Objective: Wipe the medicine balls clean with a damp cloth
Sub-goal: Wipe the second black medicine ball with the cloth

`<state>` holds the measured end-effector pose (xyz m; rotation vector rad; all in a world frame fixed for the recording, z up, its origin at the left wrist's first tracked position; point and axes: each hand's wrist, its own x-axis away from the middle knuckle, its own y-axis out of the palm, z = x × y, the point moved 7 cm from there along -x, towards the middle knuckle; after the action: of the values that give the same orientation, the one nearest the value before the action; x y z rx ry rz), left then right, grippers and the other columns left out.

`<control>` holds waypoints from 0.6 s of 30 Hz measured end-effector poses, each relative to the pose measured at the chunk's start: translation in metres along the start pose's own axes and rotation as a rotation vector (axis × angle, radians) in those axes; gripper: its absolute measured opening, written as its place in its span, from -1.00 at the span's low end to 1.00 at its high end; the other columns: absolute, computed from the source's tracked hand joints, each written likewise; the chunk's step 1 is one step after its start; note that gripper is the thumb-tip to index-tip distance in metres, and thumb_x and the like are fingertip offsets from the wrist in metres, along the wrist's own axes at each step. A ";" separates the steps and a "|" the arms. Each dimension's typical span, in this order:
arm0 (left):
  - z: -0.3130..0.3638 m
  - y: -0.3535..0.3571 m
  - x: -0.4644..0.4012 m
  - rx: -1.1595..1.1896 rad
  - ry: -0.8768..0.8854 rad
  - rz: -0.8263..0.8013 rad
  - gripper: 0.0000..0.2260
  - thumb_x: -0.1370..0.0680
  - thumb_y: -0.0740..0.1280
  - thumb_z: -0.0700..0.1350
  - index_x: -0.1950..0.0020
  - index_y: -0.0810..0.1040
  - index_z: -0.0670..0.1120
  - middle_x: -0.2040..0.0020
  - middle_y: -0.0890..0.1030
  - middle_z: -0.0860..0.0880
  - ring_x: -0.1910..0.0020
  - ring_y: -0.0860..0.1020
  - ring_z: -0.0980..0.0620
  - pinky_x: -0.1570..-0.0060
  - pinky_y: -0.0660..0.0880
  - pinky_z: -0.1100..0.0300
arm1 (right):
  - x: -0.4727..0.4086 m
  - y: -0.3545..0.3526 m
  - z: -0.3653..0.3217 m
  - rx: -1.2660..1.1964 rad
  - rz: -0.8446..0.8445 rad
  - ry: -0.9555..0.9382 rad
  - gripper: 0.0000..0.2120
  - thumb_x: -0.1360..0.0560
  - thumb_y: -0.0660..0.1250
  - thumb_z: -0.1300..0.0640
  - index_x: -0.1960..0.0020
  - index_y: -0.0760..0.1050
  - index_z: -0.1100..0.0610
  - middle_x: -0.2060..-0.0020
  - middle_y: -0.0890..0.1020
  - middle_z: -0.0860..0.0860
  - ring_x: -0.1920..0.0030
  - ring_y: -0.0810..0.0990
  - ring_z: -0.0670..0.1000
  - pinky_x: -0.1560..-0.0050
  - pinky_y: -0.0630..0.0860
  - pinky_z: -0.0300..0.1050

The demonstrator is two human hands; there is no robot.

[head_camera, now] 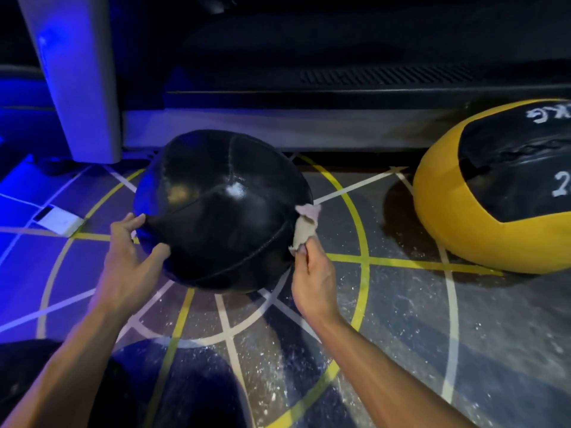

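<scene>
Wiping the black ball's (222, 208) right flank: right hand (313, 282) pinching the cloth (304, 230), left hand (131, 257) spread, bracing. Rotation probably needed next.

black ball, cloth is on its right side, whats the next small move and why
Probably sweep the cloth up from the right edge over the top of the black ball. The right hand pinches it against that side only, while the left hand steadies the opposite side, and the top panels lie uncovered.
</scene>
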<state>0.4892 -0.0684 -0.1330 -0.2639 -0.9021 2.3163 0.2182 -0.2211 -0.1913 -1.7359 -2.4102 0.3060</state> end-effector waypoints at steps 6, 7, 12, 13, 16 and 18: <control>-0.021 -0.018 0.009 -0.092 -0.074 -0.046 -0.29 -0.39 0.41 0.11 -0.47 0.28 -0.09 -0.33 0.43 -0.10 -0.27 0.44 -0.13 -0.26 0.37 -0.14 | 0.028 0.001 0.084 0.067 -0.412 0.554 -0.57 -0.71 0.03 0.23 0.25 0.50 0.12 0.36 0.64 0.24 0.34 0.64 0.14 0.30 0.56 -0.02; -0.028 -0.026 0.007 -0.111 -0.081 -0.030 -0.31 -0.37 0.43 0.10 -0.42 0.33 -0.12 -0.24 0.45 -0.10 -0.19 0.46 -0.14 -0.21 0.37 -0.13 | 0.030 0.001 0.090 -0.075 -0.387 0.631 -0.55 -0.70 0.01 0.27 0.27 0.51 0.14 0.38 0.61 0.33 0.35 0.65 0.21 0.31 0.58 0.03; 0.022 -0.062 -0.012 -0.047 0.142 0.235 -0.64 -0.51 0.37 0.01 -0.31 0.53 0.22 -0.37 0.52 -0.21 -0.27 0.51 -0.29 -0.22 0.48 -0.04 | 0.003 -0.004 0.080 0.192 -0.346 0.445 -0.61 -0.72 0.07 0.20 0.21 0.51 0.06 0.29 0.62 0.05 0.28 0.57 0.05 0.12 0.56 0.06; 0.046 -0.057 -0.015 -0.082 0.225 0.207 -0.57 -0.55 0.35 0.09 -0.43 0.50 0.18 -0.47 0.44 -0.19 -0.41 0.42 -0.17 -0.38 0.38 0.12 | 0.000 0.001 0.069 0.395 -0.439 0.330 -0.70 -0.70 0.09 0.22 0.10 0.52 0.07 0.18 0.63 0.02 0.21 0.53 0.04 0.13 0.47 -0.02; 0.083 -0.024 -0.030 -0.377 0.338 0.006 -0.32 -0.49 0.18 0.50 -0.52 0.40 0.20 -0.60 0.31 -0.06 -0.59 0.22 -0.04 -0.57 0.10 0.06 | 0.002 0.015 0.060 0.818 -0.700 0.073 -0.81 -0.65 0.17 0.26 -0.19 0.50 0.12 -0.08 0.63 0.09 0.06 0.59 0.11 0.02 0.53 -0.03; 0.069 -0.021 -0.035 -0.470 0.309 -0.001 -0.27 -0.41 0.13 0.60 -0.49 0.38 0.28 -0.59 0.33 0.00 -0.58 0.24 -0.11 -0.52 0.08 0.05 | -0.011 0.009 0.058 0.840 -0.630 0.066 -0.82 -0.67 0.15 0.23 -0.18 0.51 0.13 -0.09 0.65 0.13 0.06 0.61 0.11 -0.05 0.57 0.00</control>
<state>0.4990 -0.1157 -0.0691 -0.7916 -1.2663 1.9592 0.2158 -0.2330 -0.2498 -0.5975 -2.1364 0.9539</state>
